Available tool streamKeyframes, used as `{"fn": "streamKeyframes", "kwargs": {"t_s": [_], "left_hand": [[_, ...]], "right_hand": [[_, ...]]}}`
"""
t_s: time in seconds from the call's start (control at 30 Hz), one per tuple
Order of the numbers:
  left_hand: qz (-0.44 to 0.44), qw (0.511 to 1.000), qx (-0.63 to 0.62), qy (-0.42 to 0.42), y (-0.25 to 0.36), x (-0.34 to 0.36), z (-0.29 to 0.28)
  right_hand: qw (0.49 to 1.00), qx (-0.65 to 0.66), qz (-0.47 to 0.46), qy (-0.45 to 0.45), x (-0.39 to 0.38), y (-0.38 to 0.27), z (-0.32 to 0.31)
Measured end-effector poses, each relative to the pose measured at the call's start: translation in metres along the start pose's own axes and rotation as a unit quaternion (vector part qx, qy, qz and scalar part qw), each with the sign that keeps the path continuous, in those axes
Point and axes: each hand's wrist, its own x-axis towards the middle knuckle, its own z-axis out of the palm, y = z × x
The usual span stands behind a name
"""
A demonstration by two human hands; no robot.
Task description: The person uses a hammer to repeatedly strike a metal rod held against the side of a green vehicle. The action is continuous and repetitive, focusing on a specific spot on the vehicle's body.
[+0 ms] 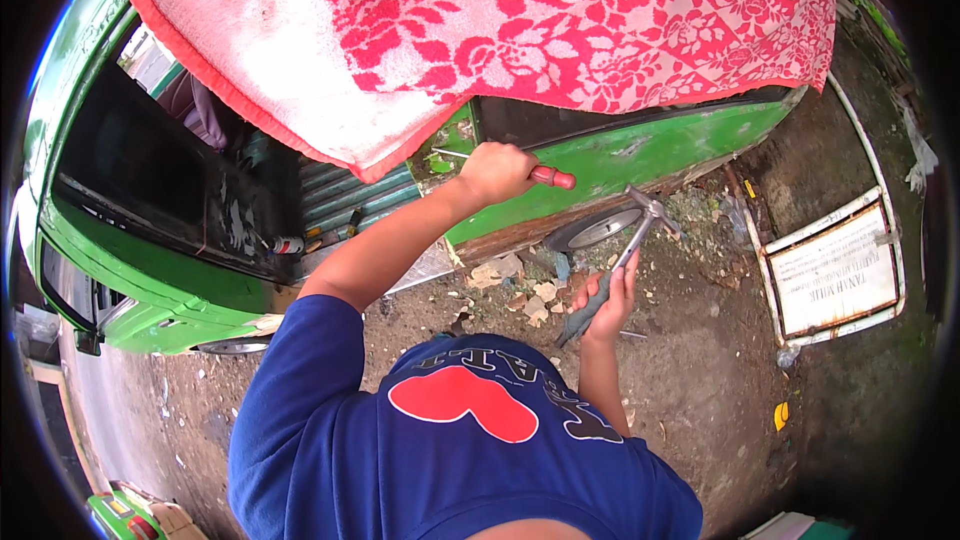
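My left hand point(497, 173) is closed around a screwdriver, its red handle point(553, 177) sticking out on the right side of the fist. The thin metal shaft points left, its tip at the chipped green door pillar point(440, 162) of a vehicle; whether it touches cannot be made out. Lower and to the right, my right hand point(612, 305) grips a hammer point(641, 232) by its dark grey handle. The metal head is raised, apart from the screwdriver, in front of the vehicle's wheel point(603, 228).
A red and white flowered cloth point(600, 20) drapes over the green vehicle point(620, 160). Inside the open doorway, a can point(288, 245) and small tools lie near the ribbed floor point(345, 190). Broken flakes point(497, 270) litter the ground. A white-framed sign point(832, 275) lies right.
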Motion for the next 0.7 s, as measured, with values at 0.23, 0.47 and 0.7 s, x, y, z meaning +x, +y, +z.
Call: {"fn": "streamKeyframes", "kwargs": {"t_s": [0.23, 0.47, 0.7], "left_hand": [[-0.006, 1.000, 0.015, 0.019, -0.005, 0.008, 0.002], [-0.003, 1.000, 0.012, 0.028, -0.008, 0.009, 0.004], [-0.011, 1.000, 0.005, 0.012, -0.004, 0.001, 0.002]], "right_hand": [[0.999, -0.016, -0.003, -0.029, 0.016, 0.005, -0.014], [0.996, -0.043, 0.030, -0.066, 0.020, 0.018, -0.012], [0.996, -0.043, 0.036, -0.074, 0.016, 0.012, -0.009]]}}
